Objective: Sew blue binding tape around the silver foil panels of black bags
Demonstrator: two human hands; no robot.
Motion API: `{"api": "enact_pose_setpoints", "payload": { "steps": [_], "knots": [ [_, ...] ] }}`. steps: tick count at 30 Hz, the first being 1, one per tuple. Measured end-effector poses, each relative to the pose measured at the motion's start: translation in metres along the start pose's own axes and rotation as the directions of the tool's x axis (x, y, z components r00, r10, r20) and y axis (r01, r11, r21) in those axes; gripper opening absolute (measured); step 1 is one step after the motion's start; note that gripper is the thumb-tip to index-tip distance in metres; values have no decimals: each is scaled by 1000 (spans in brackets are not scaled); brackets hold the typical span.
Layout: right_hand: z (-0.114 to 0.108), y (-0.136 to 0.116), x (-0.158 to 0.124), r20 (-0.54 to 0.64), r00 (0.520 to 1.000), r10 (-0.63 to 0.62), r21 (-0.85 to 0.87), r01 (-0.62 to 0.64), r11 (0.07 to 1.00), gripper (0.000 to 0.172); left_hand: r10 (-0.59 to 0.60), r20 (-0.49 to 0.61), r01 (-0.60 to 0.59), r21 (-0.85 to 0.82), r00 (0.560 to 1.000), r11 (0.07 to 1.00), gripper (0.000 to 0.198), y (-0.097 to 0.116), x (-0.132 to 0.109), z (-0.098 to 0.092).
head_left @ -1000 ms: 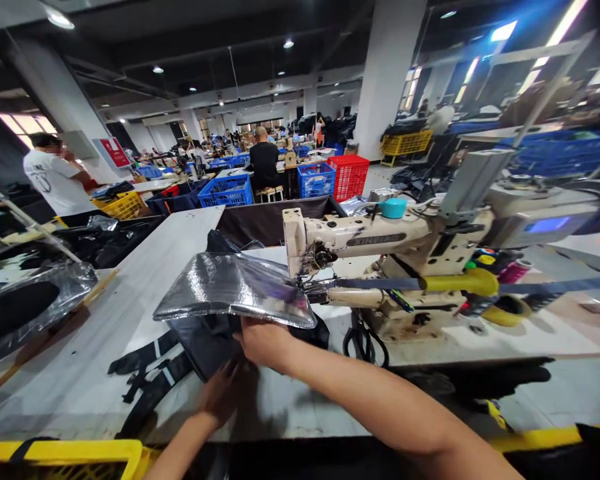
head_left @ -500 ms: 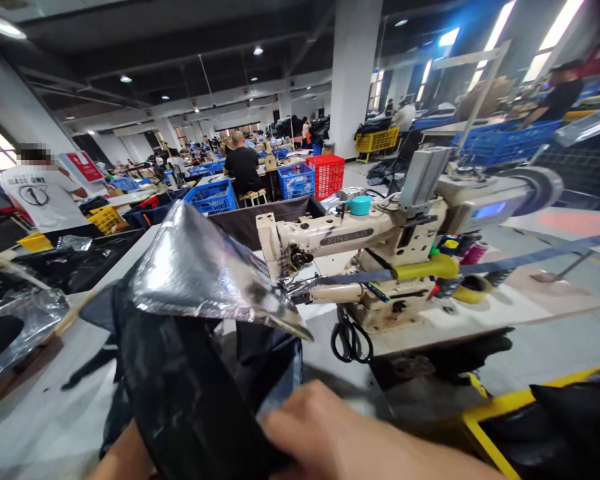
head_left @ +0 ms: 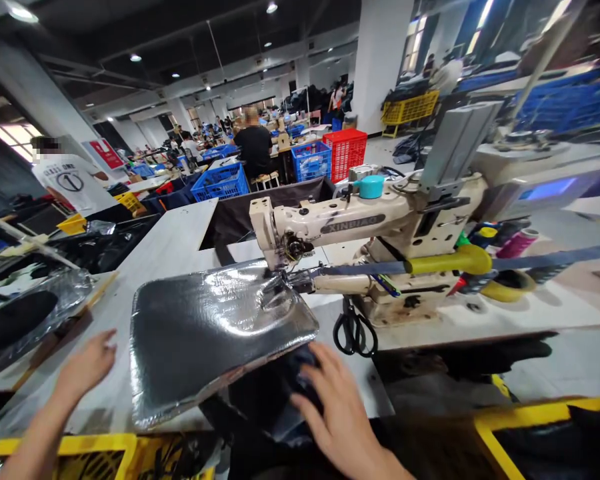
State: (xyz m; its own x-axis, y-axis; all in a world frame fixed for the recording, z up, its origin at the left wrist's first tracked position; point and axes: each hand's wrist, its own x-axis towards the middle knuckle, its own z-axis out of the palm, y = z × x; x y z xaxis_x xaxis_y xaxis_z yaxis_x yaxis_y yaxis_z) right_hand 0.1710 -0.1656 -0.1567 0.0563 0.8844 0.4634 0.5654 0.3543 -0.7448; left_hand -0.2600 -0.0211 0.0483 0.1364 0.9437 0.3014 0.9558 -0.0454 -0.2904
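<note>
A silver foil-faced panel [head_left: 195,333] lies fairly flat on the white table, its far right part at the needle end of a cream sewing machine [head_left: 353,220]. Dark fabric [head_left: 260,407] hangs from under its near edge. My right hand [head_left: 337,407] is beside that near edge, fingers spread against the dark fabric, not closed on it. Left of the panel, apart from it, my left hand [head_left: 87,363] hovers over the table with fingers stretched out and nothing in them. Grey binding tape [head_left: 360,269] runs through a yellow tube [head_left: 450,260] toward the needle area.
Black-handled scissors [head_left: 355,333] hang below the machine arm. Thread spools [head_left: 517,243] and a yellow tape roll [head_left: 507,285] stand at its base. Yellow crates [head_left: 495,433] flank the front of the table. Co-workers and blue crates [head_left: 223,181] are farther back.
The foil panel has gone from raised and folded to lying flat. My left hand has come away from the dark fabric to the left; my right hand has loosened its grip and spread its fingers.
</note>
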Motion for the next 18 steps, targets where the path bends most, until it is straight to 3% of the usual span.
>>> {"api": "enact_pose_setpoints", "payload": {
  "steps": [2,4,6,8,9,11,13,15,17,18],
  "knots": [
    [0,9,22,-47,984,172,61,-169,984,62,-103,-52,105,35,993,994,41,-2,8,-33],
    [5,15,42,-1,973,230,168,-227,959,69,-28,-222,33,17,975,999,45,31,18,-72],
    [11,16,56,48,975,217,231,-222,947,60,184,-369,-216,-46,911,975,46,93,23,-104],
    [17,15,63,63,979,196,226,-205,952,49,442,-332,-502,-119,833,857,49,168,20,-115],
    [19,14,65,70,976,206,202,-216,955,44,587,-280,-636,-133,760,760,55,204,16,-111],
    [21,14,69,108,961,253,140,-267,953,37,768,-153,-782,-150,622,604,72,262,6,-89],
    [23,17,77,174,945,278,126,-302,945,33,833,-68,-832,-138,550,538,73,295,-2,-58],
    [26,21,90,228,948,223,231,-276,933,37,842,-58,-842,-109,536,528,58,303,-4,-33],
    [29,24,103,248,957,151,405,-244,881,42,853,-91,-857,-94,514,506,46,293,1,-19],
    [30,24,107,251,959,130,491,-242,837,45,869,-106,-875,-96,483,474,44,284,6,-17]
  ]
}}
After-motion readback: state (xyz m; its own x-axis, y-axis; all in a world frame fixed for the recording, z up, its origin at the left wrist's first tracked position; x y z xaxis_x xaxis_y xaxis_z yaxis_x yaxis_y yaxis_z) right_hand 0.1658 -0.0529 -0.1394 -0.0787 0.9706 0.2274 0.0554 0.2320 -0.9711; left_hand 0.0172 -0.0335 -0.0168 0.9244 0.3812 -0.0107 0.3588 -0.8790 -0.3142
